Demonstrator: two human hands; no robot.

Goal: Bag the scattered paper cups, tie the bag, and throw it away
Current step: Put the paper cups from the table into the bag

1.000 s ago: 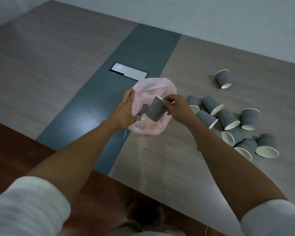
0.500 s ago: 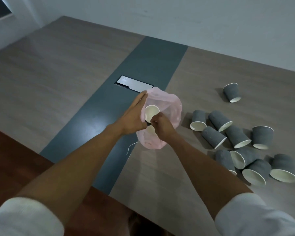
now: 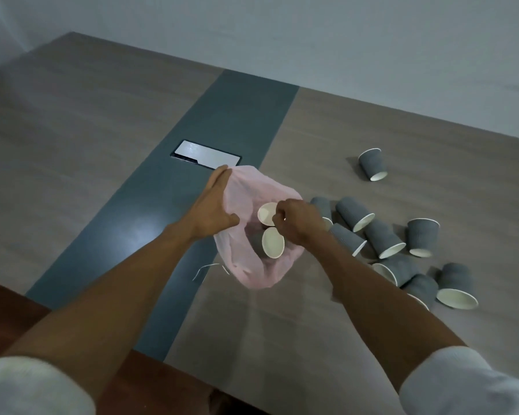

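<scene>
A thin pink plastic bag (image 3: 264, 274) stands open on the table with its mouth facing me. My left hand (image 3: 213, 208) holds the bag's left rim, thumb inside and fingers stretched along the outside. My right hand (image 3: 297, 223) is at the mouth with curled fingers, pinching the rim of a grey paper cup (image 3: 267, 214) that shows its white inside. A second cup (image 3: 272, 242) lies lower in the bag. Several more grey cups (image 3: 384, 238) lie tipped over on the table just right of the bag, and one (image 3: 372, 164) lies apart farther back.
The table is pale wood with a dark grey strip (image 3: 237, 115) down its middle, holding a silver hatch plate (image 3: 206, 154) just beyond the bag. The table's near edge (image 3: 150, 359) runs across below my forearms, with brown floor beneath. A white wall stands behind.
My right hand has carried the cup from above the bag's mouth down into the bag. The left hand kept hold of the rim. The view has tilted and drawn closer.
</scene>
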